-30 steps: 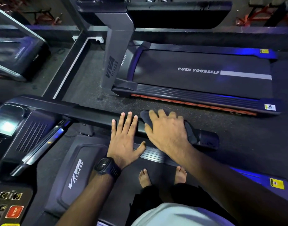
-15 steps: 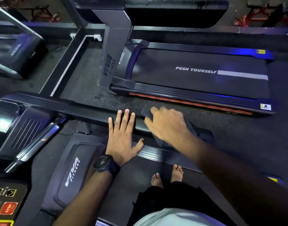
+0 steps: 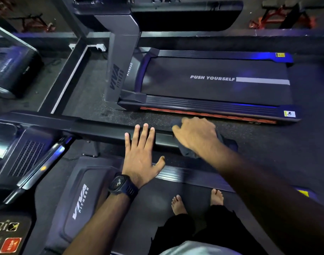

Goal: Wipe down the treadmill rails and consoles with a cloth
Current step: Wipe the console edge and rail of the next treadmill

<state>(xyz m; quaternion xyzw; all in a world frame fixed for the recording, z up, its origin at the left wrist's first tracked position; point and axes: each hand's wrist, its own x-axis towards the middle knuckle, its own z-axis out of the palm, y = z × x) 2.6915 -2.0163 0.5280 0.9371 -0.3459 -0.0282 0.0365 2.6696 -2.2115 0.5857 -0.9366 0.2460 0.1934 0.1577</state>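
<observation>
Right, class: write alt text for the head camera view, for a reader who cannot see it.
A barefoot person on a treadmill holds a dark grey cloth against its black side handrail with the right hand, while the left hand rests flat, fingers straight, on the same rail. Another black treadmill marked PUSH YOURSELF stands beyond.

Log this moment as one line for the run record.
step: handrail wipe | right hand: grips dark cloth against handrail | left hand: flat on handrail, fingers spread
</observation>
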